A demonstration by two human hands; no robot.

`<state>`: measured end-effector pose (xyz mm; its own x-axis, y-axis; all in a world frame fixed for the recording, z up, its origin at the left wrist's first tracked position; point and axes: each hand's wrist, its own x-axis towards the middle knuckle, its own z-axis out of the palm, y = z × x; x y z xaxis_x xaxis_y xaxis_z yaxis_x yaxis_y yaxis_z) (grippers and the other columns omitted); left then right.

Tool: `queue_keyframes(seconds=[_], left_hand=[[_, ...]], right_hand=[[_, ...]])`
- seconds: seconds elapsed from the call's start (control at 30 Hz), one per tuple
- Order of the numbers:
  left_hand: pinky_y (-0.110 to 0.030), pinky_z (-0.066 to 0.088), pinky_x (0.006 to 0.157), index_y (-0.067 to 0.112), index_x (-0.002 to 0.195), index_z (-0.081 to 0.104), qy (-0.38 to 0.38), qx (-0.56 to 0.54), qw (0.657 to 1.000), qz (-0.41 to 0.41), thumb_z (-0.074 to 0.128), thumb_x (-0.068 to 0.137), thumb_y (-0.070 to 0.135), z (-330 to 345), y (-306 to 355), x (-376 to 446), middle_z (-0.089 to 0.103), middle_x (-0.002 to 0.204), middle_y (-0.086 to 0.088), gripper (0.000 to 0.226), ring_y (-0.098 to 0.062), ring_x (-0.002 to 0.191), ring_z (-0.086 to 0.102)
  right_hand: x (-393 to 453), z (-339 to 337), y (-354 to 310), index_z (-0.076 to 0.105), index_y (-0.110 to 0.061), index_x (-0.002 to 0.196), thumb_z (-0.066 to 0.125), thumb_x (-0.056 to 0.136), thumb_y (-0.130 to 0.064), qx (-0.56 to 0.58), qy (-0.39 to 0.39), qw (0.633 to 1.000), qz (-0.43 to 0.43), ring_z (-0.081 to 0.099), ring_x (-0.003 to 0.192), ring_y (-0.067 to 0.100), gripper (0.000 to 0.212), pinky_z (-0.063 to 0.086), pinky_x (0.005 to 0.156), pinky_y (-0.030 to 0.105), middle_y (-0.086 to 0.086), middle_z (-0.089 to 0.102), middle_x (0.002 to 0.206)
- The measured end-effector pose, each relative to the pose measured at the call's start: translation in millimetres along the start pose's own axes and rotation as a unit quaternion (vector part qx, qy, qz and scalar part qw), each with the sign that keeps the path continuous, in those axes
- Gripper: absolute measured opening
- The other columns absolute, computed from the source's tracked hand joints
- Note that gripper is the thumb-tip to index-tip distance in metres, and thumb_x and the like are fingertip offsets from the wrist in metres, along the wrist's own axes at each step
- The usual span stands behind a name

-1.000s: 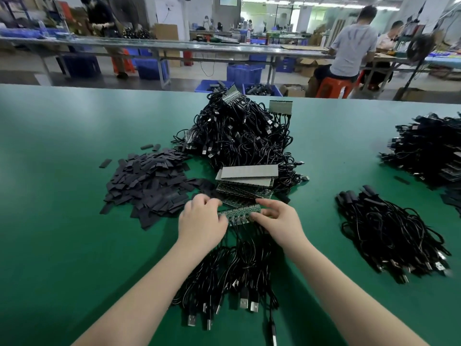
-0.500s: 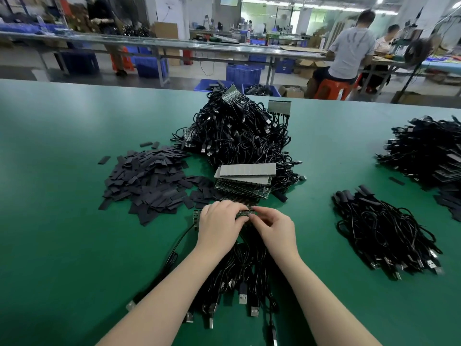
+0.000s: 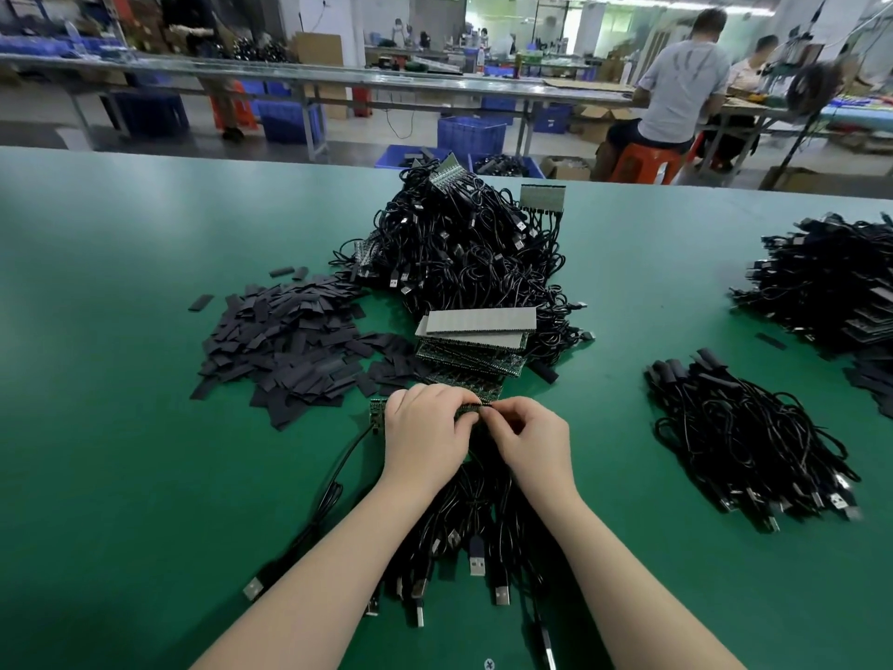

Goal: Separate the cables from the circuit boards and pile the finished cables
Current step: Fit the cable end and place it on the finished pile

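Gripping a strip of circuit board (image 3: 471,409) at the centre of the green bench (image 3: 121,331), a worker's two hands meet in the head view: the left hand (image 3: 425,435) is curled over the strip's left stretch, its fingers wrapped round the top edge, while the right hand (image 3: 529,437) pinches the strip's right end between thumb and bent fingers. A small piece of board (image 3: 378,415) shows just past the left hand at 9 o'clock, with one cable (image 3: 319,510) trailing from it toward 7 o'clock. The cables still joined to the strip (image 3: 476,534) fan down between the forearms toward 6 o'clock, their plugs lying on the bench. Judging by the grip, the step in hand is breaking cables free of this board one section at a time; the next move would call for a firm bend or twist at the pinched end while the left hand steadies the rest. The finished cables (image 3: 744,437) lie piled at 3 o'clock, well apart from the hands, and would take the freed bundle. A stack of boards (image 3: 476,343) sits just beyond the hands at 12 o'clock, in front of the big heap of unprocessed cables (image 3: 464,253); dark flat strips (image 3: 285,345) are scattered at 10 o'clock.
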<state>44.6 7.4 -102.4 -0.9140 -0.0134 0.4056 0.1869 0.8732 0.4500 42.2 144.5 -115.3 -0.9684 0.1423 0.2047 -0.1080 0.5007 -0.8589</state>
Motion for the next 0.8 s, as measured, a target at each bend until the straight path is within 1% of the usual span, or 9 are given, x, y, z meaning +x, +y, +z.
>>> queue_keyframes(seconds=[0.17,0.27,0.33,0.4,0.47,0.53,0.63,0.7,0.8], left_hand=[[-0.027,0.022,0.090,0.036,0.104,0.068,0.006,0.007,1.000,-0.004,0.059,0.090,0.036,1,2,0,0.067,0.105,0.018,0.017,-0.010,0.105,0.054],[-0.027,0.023,0.092,0.037,0.107,0.067,0.007,0.007,1.000,-0.007,0.058,0.091,0.038,3,1,1,0.066,0.107,0.018,0.018,-0.009,0.107,0.054],[-0.027,0.022,0.097,0.037,0.115,0.064,-0.006,0.009,1.000,-0.004,0.056,0.093,0.040,4,-1,1,0.065,0.114,0.019,0.024,-0.008,0.113,0.052],[-0.029,0.021,0.104,0.036,0.126,0.059,-0.032,0.004,0.999,-0.008,0.052,0.095,0.041,6,-3,2,0.061,0.123,0.018,0.032,-0.008,0.120,0.049],[-0.032,0.023,0.108,0.034,0.132,0.055,-0.049,-0.004,0.999,-0.015,0.049,0.097,0.042,9,-3,2,0.059,0.129,0.016,0.037,-0.009,0.124,0.048],[-0.033,0.028,0.108,0.032,0.132,0.056,-0.054,-0.017,0.998,-0.023,0.050,0.097,0.040,9,-4,3,0.059,0.129,0.013,0.037,-0.012,0.122,0.050],[-0.032,0.046,0.095,0.028,0.128,0.061,-0.053,-0.102,0.991,-0.074,0.049,0.098,0.035,7,-7,6,0.065,0.121,0.011,0.033,-0.010,0.106,0.060],[-0.025,0.050,0.080,0.028,0.125,0.062,-0.050,-0.197,0.973,-0.110,0.047,0.100,0.033,4,-8,6,0.068,0.111,0.013,0.031,-0.001,0.092,0.060],[-0.017,0.049,0.065,0.029,0.120,0.064,-0.028,-0.326,0.933,-0.147,0.048,0.100,0.031,-2,-10,7,0.069,0.092,0.009,0.026,-0.002,0.070,0.058]], right_hand=[[-3,3,-1,0.066,-0.028,0.077,0.071,0.090,-0.023,-0.030,0.016,0.999,-0.028,0.061,0.070,-0.005,0.014,0.041,0.065,0.007,-0.019,0.064,0.070],[-5,2,-3,0.065,-0.024,0.077,0.069,0.091,-0.021,-0.013,0.032,0.999,-0.020,0.061,0.072,-0.002,0.015,0.040,0.064,0.006,-0.015,0.066,0.071],[-7,-4,-6,0.064,-0.021,0.081,0.066,0.094,-0.021,0.048,0.091,0.995,0.018,0.061,0.072,0.003,0.013,0.039,0.062,0.005,-0.012,0.066,0.075],[-7,-17,-15,0.061,-0.021,0.085,0.061,0.098,-0.021,0.144,0.163,0.975,0.053,0.063,0.068,0.007,0.013,0.041,0.060,0.006,-0.010,0.065,0.076],[-6,-35,-35,0.058,-0.022,0.088,0.057,0.100,-0.021,0.214,0.211,0.953,0.032,0.063,0.063,0.006,0.012,0.045,0.059,0.012,-0.014,0.065,0.076],[-5,-53,-65,0.056,-0.024,0.089,0.055,0.101,-0.019,0.235,0.232,0.943,-0.035,0.058,0.060,0.004,0.013,0.048,0.056,0.016,-0.023,0.063,0.075],[-4,-73,-114,0.054,-0.031,0.089,0.054,0.100,-0.020,0.248,0.214,0.934,-0.140,0.054,0.061,0.018,0.016,0.048,0.054,0.023,-0.017,0.061,0.078],[-3,-78,-142,0.056,-0.031,0.089,0.056,0.100,-0.019,0.236,0.156,0.940,-0.193,0.054,0.060,0.026,0.016,0.048,0.053,0.025,-0.009,0.060,0.079],[1,-78,-172,0.059,-0.029,0.091,0.059,0.099,-0.016,0.206,0.089,0.940,-0.258,0.059,0.063,0.019,0.016,0.049,0.059,0.024,-0.005,0.062,0.078]])
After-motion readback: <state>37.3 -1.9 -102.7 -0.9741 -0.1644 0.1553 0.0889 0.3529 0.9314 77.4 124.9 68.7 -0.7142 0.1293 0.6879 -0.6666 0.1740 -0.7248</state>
